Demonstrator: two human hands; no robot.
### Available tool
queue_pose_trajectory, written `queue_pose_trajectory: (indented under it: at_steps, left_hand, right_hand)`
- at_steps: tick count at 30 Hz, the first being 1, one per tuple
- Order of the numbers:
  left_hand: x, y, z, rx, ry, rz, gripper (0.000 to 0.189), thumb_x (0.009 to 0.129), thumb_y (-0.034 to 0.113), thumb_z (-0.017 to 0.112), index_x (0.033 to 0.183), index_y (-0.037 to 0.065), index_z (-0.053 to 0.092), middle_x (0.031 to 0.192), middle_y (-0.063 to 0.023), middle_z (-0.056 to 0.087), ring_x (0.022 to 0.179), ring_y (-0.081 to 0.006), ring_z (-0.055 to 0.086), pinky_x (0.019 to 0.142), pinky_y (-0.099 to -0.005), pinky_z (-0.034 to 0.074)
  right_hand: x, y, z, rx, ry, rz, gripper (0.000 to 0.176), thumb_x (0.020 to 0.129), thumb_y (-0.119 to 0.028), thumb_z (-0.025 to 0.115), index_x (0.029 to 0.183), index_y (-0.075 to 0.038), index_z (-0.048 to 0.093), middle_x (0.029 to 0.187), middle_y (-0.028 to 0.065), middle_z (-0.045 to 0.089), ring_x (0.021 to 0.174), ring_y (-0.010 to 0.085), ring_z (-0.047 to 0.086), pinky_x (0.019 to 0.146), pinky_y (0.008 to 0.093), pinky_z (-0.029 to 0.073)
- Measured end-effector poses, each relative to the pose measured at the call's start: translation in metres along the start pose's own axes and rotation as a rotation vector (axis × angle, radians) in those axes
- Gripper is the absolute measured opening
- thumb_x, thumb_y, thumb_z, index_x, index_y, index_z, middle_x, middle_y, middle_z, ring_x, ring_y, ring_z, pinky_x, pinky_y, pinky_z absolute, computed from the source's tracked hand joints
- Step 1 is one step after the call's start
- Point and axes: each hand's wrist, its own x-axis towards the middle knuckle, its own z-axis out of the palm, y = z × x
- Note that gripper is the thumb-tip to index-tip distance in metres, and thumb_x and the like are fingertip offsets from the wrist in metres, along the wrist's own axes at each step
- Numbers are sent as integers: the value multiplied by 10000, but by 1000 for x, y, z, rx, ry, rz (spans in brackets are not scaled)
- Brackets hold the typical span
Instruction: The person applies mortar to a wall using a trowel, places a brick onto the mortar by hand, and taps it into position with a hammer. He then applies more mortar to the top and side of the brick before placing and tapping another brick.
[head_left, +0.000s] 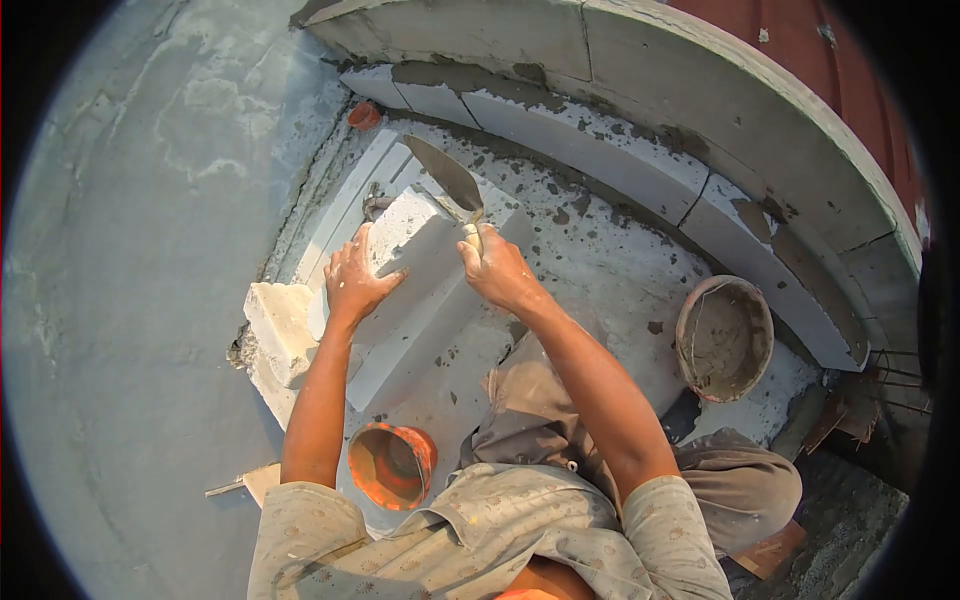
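Note:
My right hand (497, 268) is wrapped round the handle of a pointed trowel (446, 176), whose blade angles up and to the left over the blocks. My left hand (357, 280) grips the near left end of a white lightweight concrete block (418, 285), with its thumb on one face and its fingers spread on another. The block sits tilted among other white blocks (352, 200) on the floor. A rough broken block piece (280, 330) lies to the left of my left wrist.
A curved low wall (700, 130) runs behind, with a row of white blocks (590, 150) along its foot. On the right stands a round bucket of grey mortar (728, 340). An orange bucket (392, 466) stands near my left elbow. A small orange cup (364, 116) lies farther back.

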Motion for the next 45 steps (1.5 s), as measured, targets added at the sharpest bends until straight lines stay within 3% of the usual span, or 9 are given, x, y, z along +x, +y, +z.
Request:
queue_pose_trajectory:
  at_steps: [6,12,15,19,22,32,35,38,45]
  left_hand:
    - [8,-3,1,-11,24,23,1000,649,536,834,1489,180,423,1264,-114,617,1194,-327,545,1040,-490,383]
    - [5,-4,6,-31,23,30,999,654,537,831,1494,184,421,1257,-108,618,1182,-325,548,1035,-493,382]
    - [13,-4,3,-13,35,32,1000,658,541,830,1497,185,417,1263,-106,616,1186,-322,546,1039,-494,379]
    - [4,-3,3,-9,20,24,996,666,542,827,1500,191,410,1278,-106,610,1196,-320,540,1044,-496,377]
    - [-2,-3,5,3,6,16,991,678,541,821,1504,192,401,1284,-108,608,1204,-320,536,1045,-498,377]
    - [5,1,-1,10,-25,-20,985,665,538,824,1494,205,410,1287,-106,607,1205,-326,533,1045,-494,377]
    - [4,-2,2,-39,8,7,991,658,540,827,1494,205,412,1283,-105,609,1201,-327,535,1044,-490,377]
    - [5,-4,3,-20,31,26,997,650,535,835,1492,205,416,1290,-102,608,1200,-325,537,1045,-485,377]
    - [1,-3,1,-26,3,6,996,650,539,838,1491,208,418,1297,-100,607,1201,-324,538,1045,-496,374]
  right_hand:
    - [15,56,29,-38,28,24,432,991,-294,516,1254,45,463,1067,360,647,1007,524,630,878,550,501]
    - [-29,1,12,90,135,-93,469,997,-319,498,1279,55,470,1107,354,645,1043,508,634,912,529,505]
    - [-8,16,12,53,-12,161,435,1003,-303,508,1261,45,464,1034,345,660,964,523,643,866,544,505]
    - [-33,-10,3,228,133,-50,447,1004,-301,515,1278,46,447,1032,330,670,995,496,655,885,521,507]
    - [-17,23,20,-53,-49,117,427,1008,-297,517,1258,42,450,996,339,668,976,511,649,862,528,504]
    - [9,50,22,56,66,99,383,1024,-319,503,1219,7,460,984,329,673,959,525,641,859,539,501]
    - [-15,18,16,276,214,-123,384,1022,-313,501,1225,11,473,982,342,666,950,523,641,846,548,501]
    - [8,61,37,-40,42,-9,397,1018,-320,508,1229,16,480,968,346,661,926,521,641,812,550,502]
    - [-2,37,29,108,85,-28,414,1012,-338,521,1222,16,482,975,345,660,921,525,637,796,549,501]
